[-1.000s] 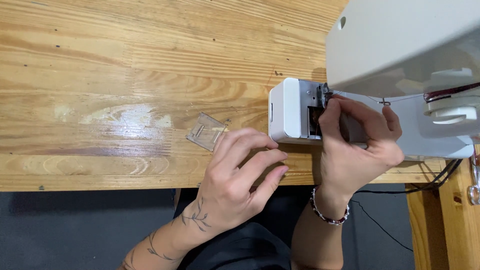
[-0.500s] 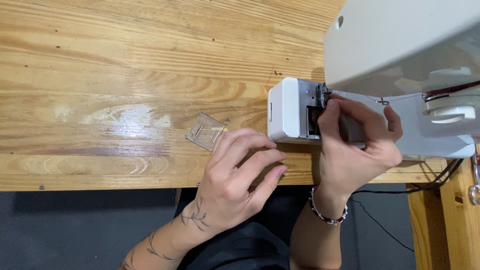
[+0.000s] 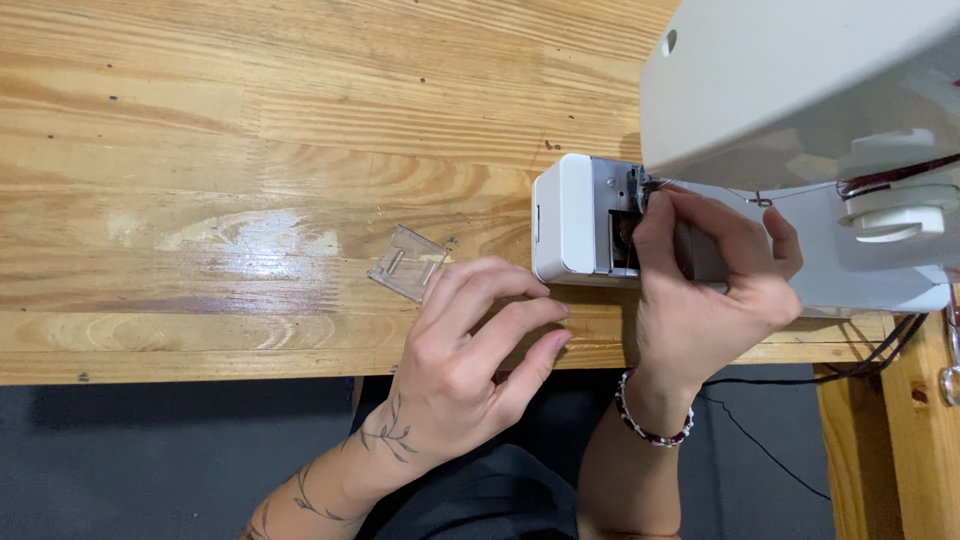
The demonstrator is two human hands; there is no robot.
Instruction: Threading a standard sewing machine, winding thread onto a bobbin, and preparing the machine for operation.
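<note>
- White sewing machine point(image 3: 800, 150), clear plastic cover point(image 3: 407, 262): unmoved on desk point(image 3: 200, 150).
- Right hand point(image 3: 710, 290) still pinching at needle area, grip unchanged.
- Left hand point(image 3: 470, 350) stays loosely curled, empty, beside cover.

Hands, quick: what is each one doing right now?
Left hand: loosely curled, holding nothing, resting at the wooden table edge beside the clear plastic cover plate.
Right hand: fingertips at the sewing machine needle area; a grip cannot be told.
</note>
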